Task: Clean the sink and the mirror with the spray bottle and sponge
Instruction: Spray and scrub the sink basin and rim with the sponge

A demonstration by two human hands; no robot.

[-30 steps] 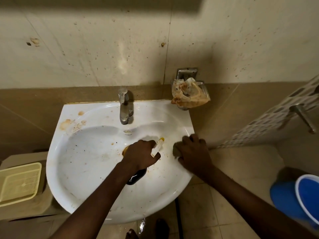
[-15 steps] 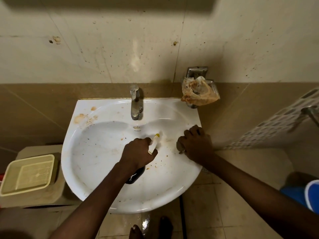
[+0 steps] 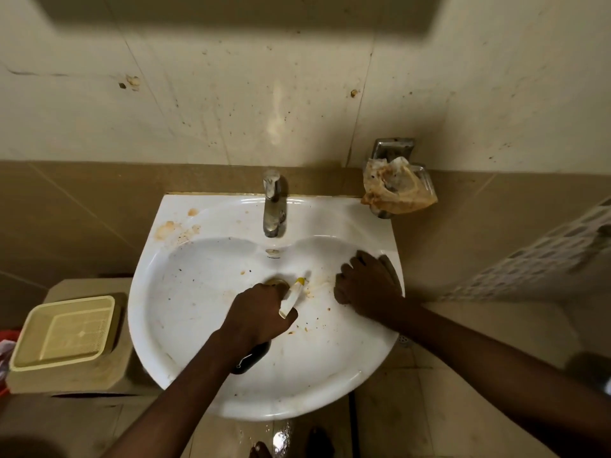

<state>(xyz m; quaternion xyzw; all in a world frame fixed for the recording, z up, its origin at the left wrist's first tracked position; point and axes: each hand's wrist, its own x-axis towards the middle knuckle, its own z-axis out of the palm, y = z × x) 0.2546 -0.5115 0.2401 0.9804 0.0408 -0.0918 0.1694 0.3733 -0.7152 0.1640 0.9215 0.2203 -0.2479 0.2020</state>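
A white sink [image 3: 205,302] with brown stains and specks fills the middle of the view. My left hand [image 3: 258,315] grips a spray bottle [image 3: 292,295] over the basin; its white nozzle with a yellow tip points toward the back right, and its dark body shows below my wrist. My right hand [image 3: 367,287] presses a dark sponge [image 3: 388,264] against the sink's right inner slope near the rim; only the sponge's edge shows past my fingers. The mirror's lower edge is a dark band at the very top.
A metal tap [image 3: 272,206] stands at the sink's back. A soap holder with a stained crumpled wrapper [image 3: 396,186] hangs on the wall at the right. A yellow plastic tray [image 3: 62,332] lies on a low block at the left. Wet tiled floor lies below.
My right hand with the sponge has slid up and to the right along the basin toward the rim. My left hand keeps the spray bottle over the drain area.
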